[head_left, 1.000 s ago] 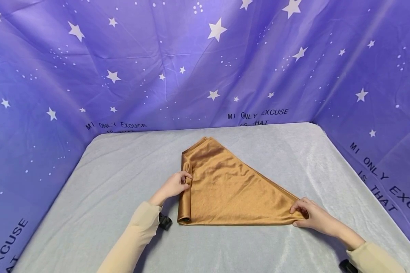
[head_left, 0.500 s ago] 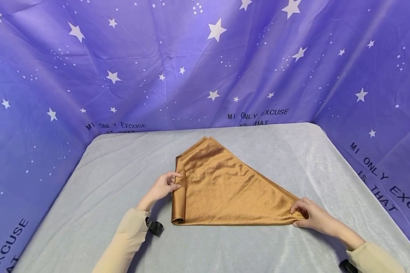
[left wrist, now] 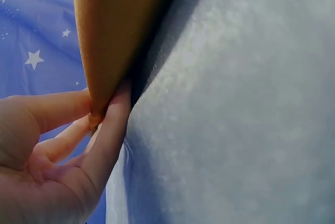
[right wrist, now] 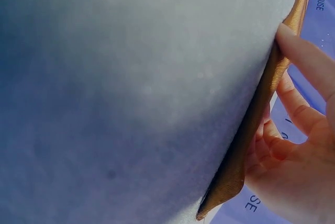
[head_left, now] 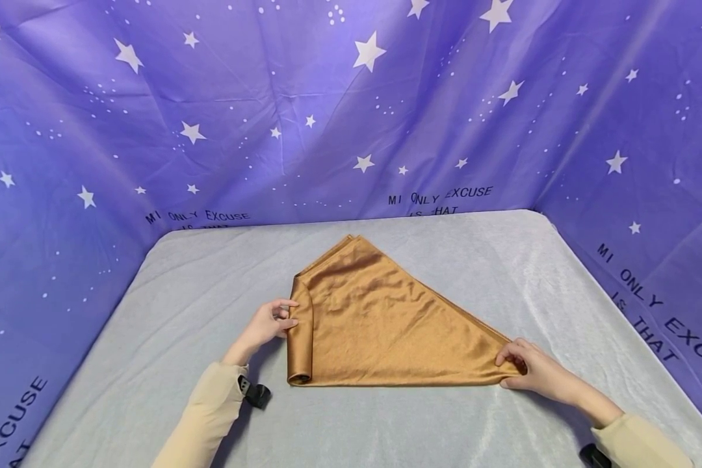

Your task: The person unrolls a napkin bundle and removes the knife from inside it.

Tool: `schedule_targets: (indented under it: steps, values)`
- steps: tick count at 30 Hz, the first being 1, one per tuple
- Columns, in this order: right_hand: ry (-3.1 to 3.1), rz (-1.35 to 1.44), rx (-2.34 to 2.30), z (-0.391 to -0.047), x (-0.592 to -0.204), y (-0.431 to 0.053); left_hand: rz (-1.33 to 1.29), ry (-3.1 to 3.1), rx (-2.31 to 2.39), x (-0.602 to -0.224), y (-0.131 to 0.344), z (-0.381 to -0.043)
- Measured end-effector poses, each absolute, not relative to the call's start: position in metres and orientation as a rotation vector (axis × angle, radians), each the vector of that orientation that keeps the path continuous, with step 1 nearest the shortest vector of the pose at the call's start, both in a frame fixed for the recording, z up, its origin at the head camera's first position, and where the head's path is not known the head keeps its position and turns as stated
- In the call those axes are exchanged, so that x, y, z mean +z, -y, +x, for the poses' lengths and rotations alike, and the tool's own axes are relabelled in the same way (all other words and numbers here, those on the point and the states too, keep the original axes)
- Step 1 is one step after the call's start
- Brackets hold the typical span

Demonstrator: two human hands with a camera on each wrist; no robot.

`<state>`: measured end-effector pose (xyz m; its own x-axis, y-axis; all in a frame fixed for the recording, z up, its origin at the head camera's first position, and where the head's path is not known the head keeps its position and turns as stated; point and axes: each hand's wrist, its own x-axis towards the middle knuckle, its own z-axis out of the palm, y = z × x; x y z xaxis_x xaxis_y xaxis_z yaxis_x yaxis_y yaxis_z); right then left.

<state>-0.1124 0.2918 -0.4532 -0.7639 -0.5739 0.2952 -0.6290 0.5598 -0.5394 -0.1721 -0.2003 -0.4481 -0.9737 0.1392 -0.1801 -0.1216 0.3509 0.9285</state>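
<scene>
A shiny golden-brown satin cloth (head_left: 380, 318) lies folded in layers, its left side turned over into a loose roll (head_left: 300, 344). My left hand (head_left: 266, 323) pinches the outer side of that roll; in the left wrist view, fingers and thumb lie on either side of the fabric (left wrist: 107, 35). At the cloth's pointed right corner, my right hand (head_left: 541, 372) pinches the fabric between thumb and fingers. The right wrist view shows this corner as a thin raised edge (right wrist: 230, 171) beside the hand. The roll's inside is mostly hidden.
The cloth rests on a table with a pale grey, velvety cover (head_left: 421, 426). Purple star-printed curtains (head_left: 281, 78) stand behind and along both sides. A black wrist device (head_left: 254, 393) sits on the left sleeve, another (head_left: 595, 456) on the right.
My left hand has moved left and slightly nearer, taking the rolled side of the cloth with it, so the roll now lies farther left. The right hand stays at its corner.
</scene>
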Motion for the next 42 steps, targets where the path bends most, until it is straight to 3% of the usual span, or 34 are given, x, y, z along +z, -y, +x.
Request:
schedule_targets:
  steps: [24, 42]
  values:
    - [2.697, 1.051, 1.002, -0.113, -0.455, -0.291, 0.035, -2.632, 1.373, -0.448, 0.198, -0.171]
    - [2.658, 1.063, 1.005, -0.114, -0.456, -0.293, 0.264, -2.84, 1.258, -0.431, 0.193, -0.173]
